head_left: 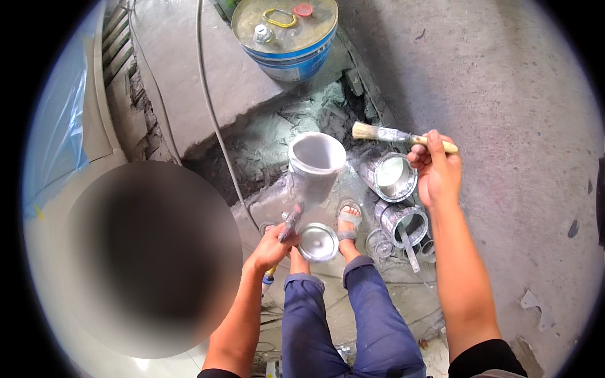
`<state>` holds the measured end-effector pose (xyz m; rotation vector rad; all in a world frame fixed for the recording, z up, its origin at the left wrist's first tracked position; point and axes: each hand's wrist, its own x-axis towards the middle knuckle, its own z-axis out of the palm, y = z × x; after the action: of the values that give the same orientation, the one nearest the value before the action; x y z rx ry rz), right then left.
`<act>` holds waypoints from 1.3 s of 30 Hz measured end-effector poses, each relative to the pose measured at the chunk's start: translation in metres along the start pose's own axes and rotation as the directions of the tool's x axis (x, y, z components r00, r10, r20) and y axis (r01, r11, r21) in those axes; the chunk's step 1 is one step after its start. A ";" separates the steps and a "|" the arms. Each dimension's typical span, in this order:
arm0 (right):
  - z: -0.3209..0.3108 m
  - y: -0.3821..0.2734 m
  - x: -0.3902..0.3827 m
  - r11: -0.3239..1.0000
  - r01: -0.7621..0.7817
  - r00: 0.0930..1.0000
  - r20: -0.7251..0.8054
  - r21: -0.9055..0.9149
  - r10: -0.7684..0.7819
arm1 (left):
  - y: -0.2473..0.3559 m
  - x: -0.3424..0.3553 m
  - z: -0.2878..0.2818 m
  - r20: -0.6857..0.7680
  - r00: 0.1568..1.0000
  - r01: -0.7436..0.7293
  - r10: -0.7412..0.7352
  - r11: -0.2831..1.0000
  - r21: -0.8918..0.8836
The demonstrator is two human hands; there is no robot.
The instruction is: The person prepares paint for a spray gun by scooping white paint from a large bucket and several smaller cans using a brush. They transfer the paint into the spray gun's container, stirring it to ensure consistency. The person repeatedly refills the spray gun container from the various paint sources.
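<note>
A: Where is the brush (pixel 403 137) at this moment?
B: In the right hand (pixel 438 173). Thumb and fingers pinch its handle, and the bristles point to the left, in the air near the upper can (pixel 368 167).
A: And the left hand (pixel 272 249)?
B: Its fingers are curled around a stained grey tool (pixel 290 224); its kind I cannot tell. A round lid (pixel 319 242) is just beside; whether the hand touches it, I cannot tell.
A: What could go wrong?
B: If the bristles are wet, drops may fall on the floor (pixel 491 126), because no opening seems to be under them. Also, the stick (pixel 409 249) sticks out from the lower can (pixel 385 214); a bump could tip it. The white pot (pixel 312 181) stands near the sandal (pixel 347 235), so a careless step might knock it.
</note>
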<state>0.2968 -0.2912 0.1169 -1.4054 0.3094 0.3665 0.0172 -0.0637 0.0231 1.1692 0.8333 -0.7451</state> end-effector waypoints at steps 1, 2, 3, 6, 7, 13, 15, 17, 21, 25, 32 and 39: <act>0.011 -0.004 -0.018 0.993 0.089 0.995 0.042 -0.077 -0.086 | -0.006 0.000 0.003 -0.072 0.997 -0.039 0.040 0.999 0.014; 0.019 -0.007 -0.033 0.970 0.192 0.980 0.088 -0.152 -0.180 | -0.006 0.003 0.008 -0.134 0.987 -0.087 0.091 0.996 0.034; 0.025 -0.007 -0.049 0.898 0.353 0.931 0.191 -0.264 -0.310 | -0.003 0.004 0.015 -0.205 0.976 -0.070 0.075 0.997 0.031; 0.067 -0.013 -0.070 0.563 0.760 0.640 0.528 -0.325 -0.558 | -0.011 0.008 0.024 -0.349 0.935 -0.041 0.058 0.998 0.055; 0.072 -0.008 -0.069 0.511 0.793 0.600 0.575 -0.332 -0.557 | -0.015 0.008 0.024 -0.351 0.935 -0.047 0.056 0.998 0.033; 0.032 0.006 -0.050 0.497 0.697 0.714 0.569 -0.517 -0.409 | -0.011 -0.001 0.023 -0.337 0.941 -0.009 -0.001 1.000 -0.029; 0.043 -0.007 -0.056 0.641 0.604 0.788 0.476 -0.473 -0.391 | -0.011 -0.001 0.018 -0.276 0.961 0.002 -0.021 0.998 -0.068; 0.054 -0.015 -0.057 0.699 0.606 0.766 0.516 -0.379 -0.383 | -0.004 -0.005 0.013 -0.181 0.981 0.037 -0.062 0.989 -0.141; 0.020 0.007 -0.012 0.921 0.181 0.975 0.186 -0.344 -0.123 | 0.011 -0.012 0.004 -0.007 0.999 0.040 -0.040 0.998 -0.058; -0.003 0.015 -0.009 0.996 0.019 0.995 0.095 -0.091 -0.010 | 0.001 -0.024 -0.004 -0.016 0.995 -0.102 0.102 0.995 -0.002; -0.039 0.080 -0.073 0.902 -0.239 0.948 0.114 -0.360 0.296 | 0.020 -0.041 0.013 -0.072 0.932 -0.352 0.354 0.935 0.041; -0.026 0.133 -0.159 0.798 -0.582 0.807 0.233 0.156 0.543 | 0.007 -0.039 0.018 -0.167 0.856 -0.460 0.490 0.868 0.188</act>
<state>0.0961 -0.3106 0.0607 -1.0259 0.6103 0.9211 0.0066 -0.0765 0.0638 1.5293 0.6257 -0.2726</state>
